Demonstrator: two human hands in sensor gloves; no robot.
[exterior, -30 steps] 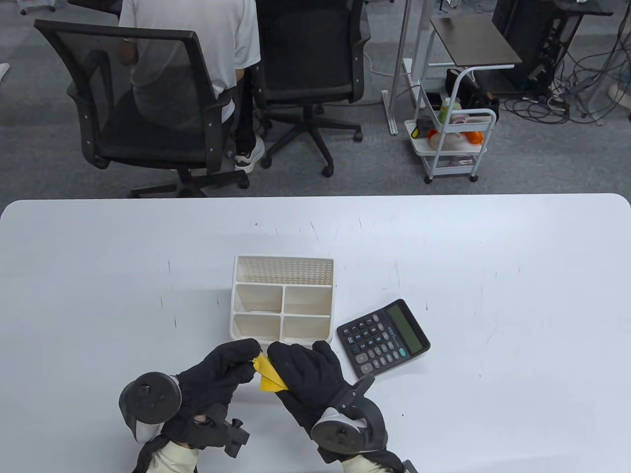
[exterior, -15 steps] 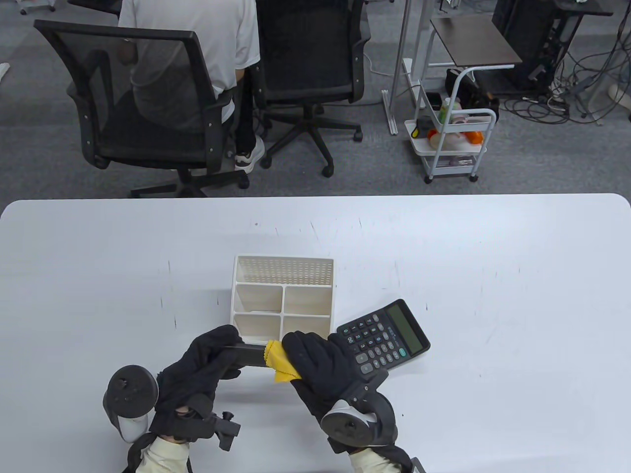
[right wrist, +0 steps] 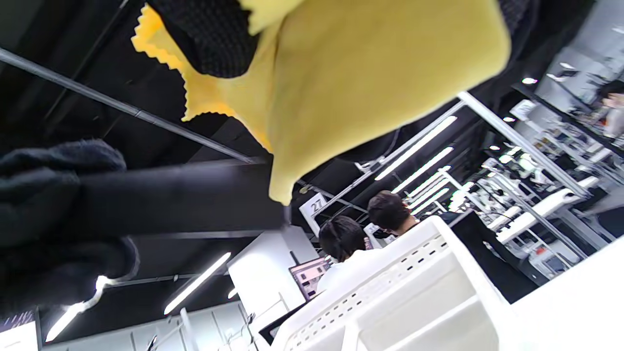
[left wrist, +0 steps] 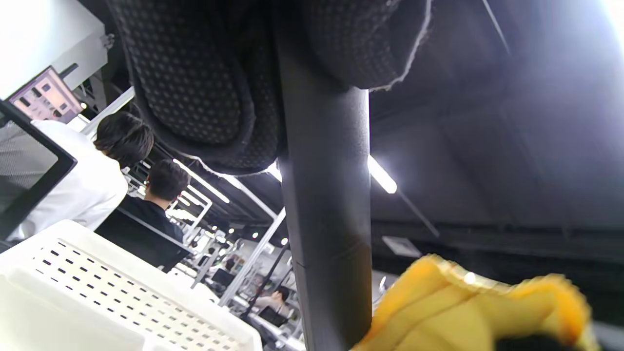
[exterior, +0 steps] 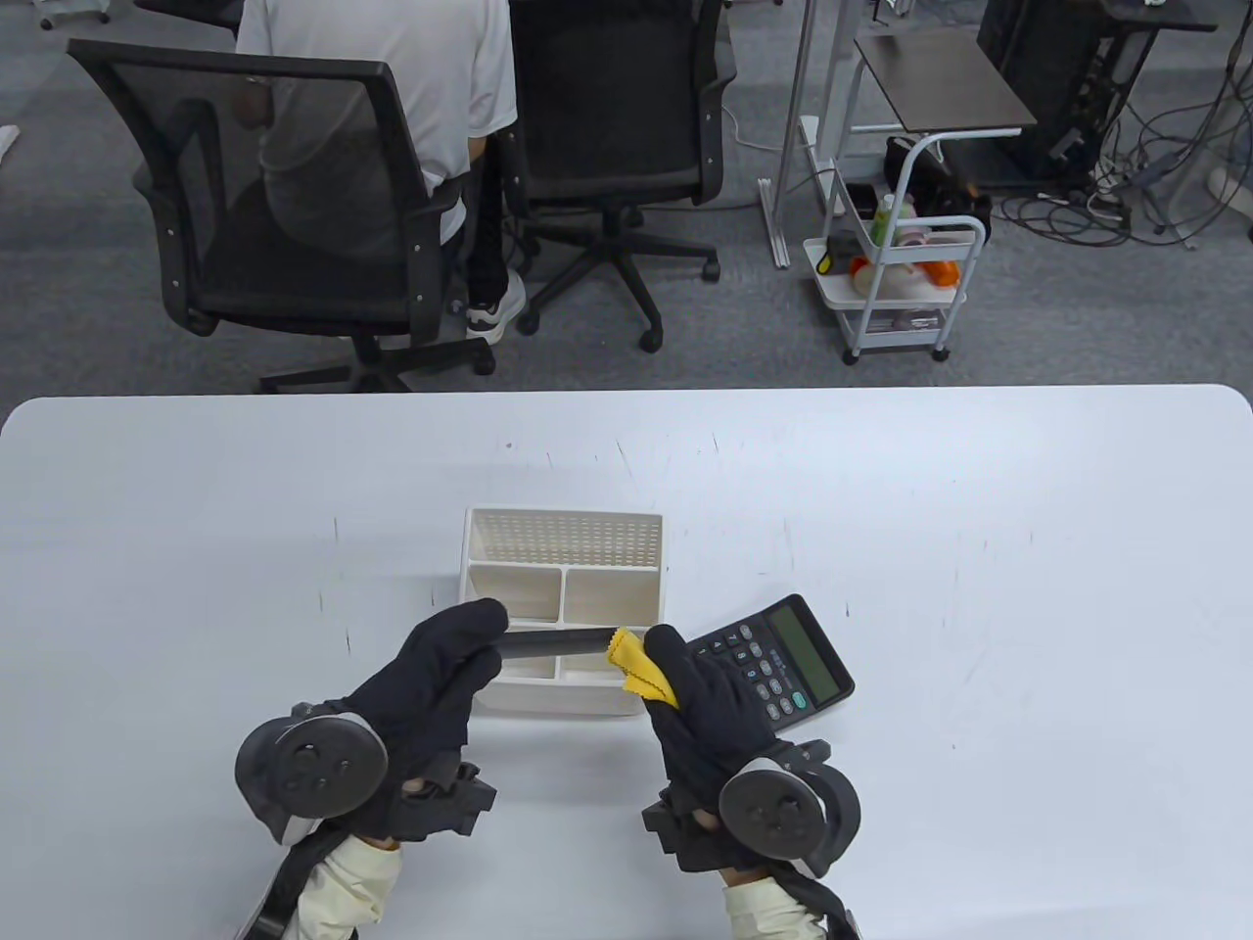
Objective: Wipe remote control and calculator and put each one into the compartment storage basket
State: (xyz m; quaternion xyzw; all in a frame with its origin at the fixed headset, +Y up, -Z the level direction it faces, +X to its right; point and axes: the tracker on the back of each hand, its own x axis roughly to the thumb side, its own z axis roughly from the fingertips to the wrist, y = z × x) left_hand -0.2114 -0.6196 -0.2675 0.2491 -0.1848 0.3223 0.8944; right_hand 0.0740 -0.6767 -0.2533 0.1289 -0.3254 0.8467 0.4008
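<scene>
Remote control (exterior: 553,641), a slim black plastic bar, hovers over the white compartment basket (exterior: 563,548), left hand (exterior: 440,676) gripping its left end, right hand (exterior: 700,700) pinching a yellow cloth (exterior: 641,671) around its right end. It looks rigid, light, probably slick; hold both ends.

We note the remote control (left wrist: 324,204) as matt black plastic, smooth, and the cloth (right wrist: 351,68) as soft yellow fabric with a pinked edge. The basket (exterior: 563,534) is cream plastic, perforated at the rear wall. The tabletop (exterior: 979,548) is white, smooth, finely scratched; the hands (exterior: 431,676) wear black knit gloves.
</scene>
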